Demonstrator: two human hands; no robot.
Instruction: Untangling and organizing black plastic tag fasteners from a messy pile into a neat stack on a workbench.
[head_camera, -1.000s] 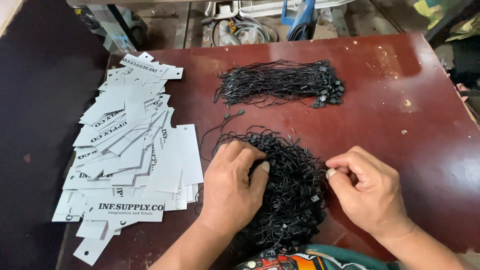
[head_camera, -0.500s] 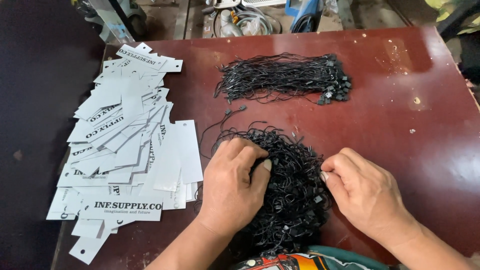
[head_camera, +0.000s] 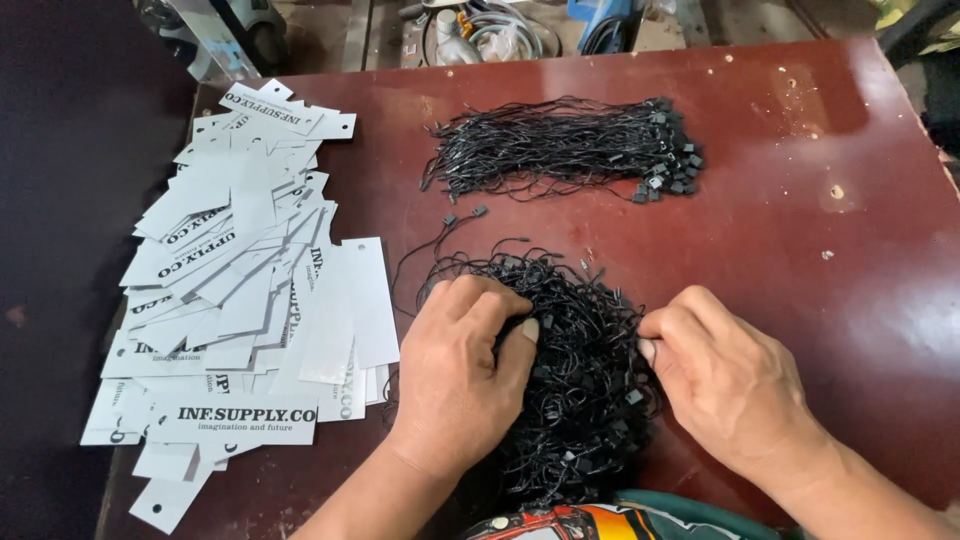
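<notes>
A tangled heap of black tag strings (head_camera: 580, 360) lies on the dark red table (head_camera: 800, 230) close to me. My left hand (head_camera: 460, 375) rests palm down on the left side of the heap, fingers curled onto the strings. My right hand (head_camera: 725, 380) sits at the heap's right edge, fingertips pinching into the strings there. A neater bundle of black strings (head_camera: 560, 150) with small plastic ends lies further back. A spread pile of white card tags (head_camera: 240, 290) with printed lettering and punched holes covers the table's left part.
Beyond the table's far edge, cables and tools (head_camera: 480, 30) lie on the floor. A dark surface (head_camera: 60, 250) runs along the left. A colourful garment edge (head_camera: 580, 520) shows at the bottom. The table drops off at the right edge.
Both hands stay on the tangled heap; the right hand has shifted slightly toward the strings and the view has tilted a little. Nothing was lifted clear.
</notes>
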